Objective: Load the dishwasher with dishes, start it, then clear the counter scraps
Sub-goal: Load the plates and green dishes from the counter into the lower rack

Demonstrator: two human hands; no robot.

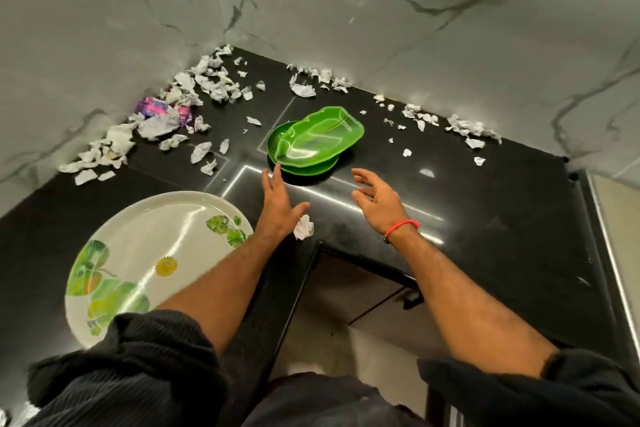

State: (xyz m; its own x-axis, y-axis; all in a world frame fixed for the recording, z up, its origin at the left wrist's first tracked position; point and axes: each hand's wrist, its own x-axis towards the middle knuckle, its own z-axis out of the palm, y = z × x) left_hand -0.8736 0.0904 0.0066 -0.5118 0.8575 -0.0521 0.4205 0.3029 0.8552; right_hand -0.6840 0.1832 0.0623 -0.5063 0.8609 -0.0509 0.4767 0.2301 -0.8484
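While both hands are held out over the black table, two green leaf-shaped dishes are seen stacked at its middle, glossy and translucent, the upper one skewed on the lower. One large white plate, printed with green leaves, is set at the near left. Torn paper scraps, too many to count, are scattered along the marble walls; one crumpled scrap lies beside the left wrist. The left hand is released, fingertips at the dishes' rim. The right hand is released, nothing grasped.
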